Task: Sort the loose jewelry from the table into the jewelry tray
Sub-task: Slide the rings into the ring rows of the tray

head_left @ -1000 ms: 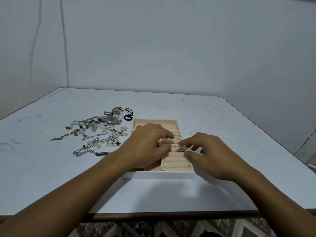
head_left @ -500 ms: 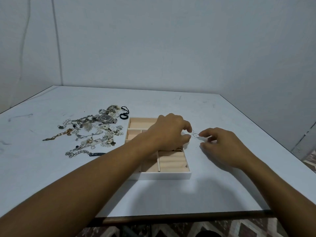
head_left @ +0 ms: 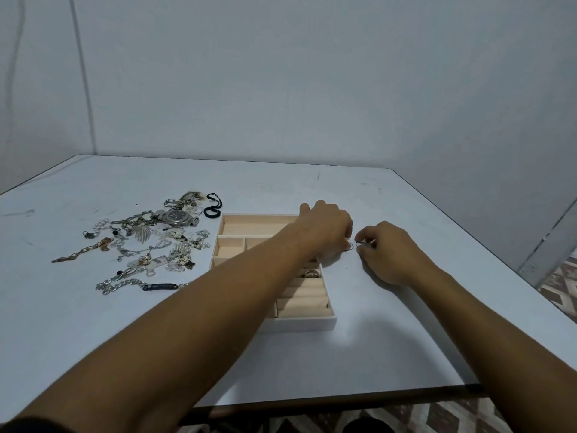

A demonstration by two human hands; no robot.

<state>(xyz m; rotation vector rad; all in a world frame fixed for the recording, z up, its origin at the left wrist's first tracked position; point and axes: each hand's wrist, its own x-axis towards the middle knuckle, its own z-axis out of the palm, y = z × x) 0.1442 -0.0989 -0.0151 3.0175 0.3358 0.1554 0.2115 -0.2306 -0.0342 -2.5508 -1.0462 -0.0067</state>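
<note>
The jewelry tray [head_left: 299,325] sits near the middle of the table [head_left: 390,345], white outside and lined in peach fabric. Its far end is one long open compartment, with smaller square compartments just behind that, all showing bare lining where visible. The near right part holds padded ring rolls, and a gold-toned ring [head_left: 312,273] is pressed between two of them. The left forearm crosses over the tray's middle and hides the rest.

At about ten o'clock from the tray lies the loose jewelry pile [head_left: 146,245]: a silver wristwatch [head_left: 178,217] at its far side, a black cord loop [head_left: 213,207] just beside the tray's far left corner, a gold chain [head_left: 82,252] on the pile's left edge, and a silver link bracelet with a dark plate [head_left: 140,286] nearest the viewer. Pearl strands and small charms are tangled among them.

The table is pale grey-white, scuffed with faint dark marks, and stands in a corner of plain grey walls. Patterned flooring shows past its right and near edges.

The left hand [head_left: 326,226] reaches across the tray to just beyond its right wall, at about two o'clock from the tray's centre, fingers curled down. The right hand [head_left: 388,251] rests on the table beside it. Both pinch a small thin wire ring or hoop [head_left: 354,245] between their fingertips, low over the tabletop; whether it is one piece or two is too small to tell.
</note>
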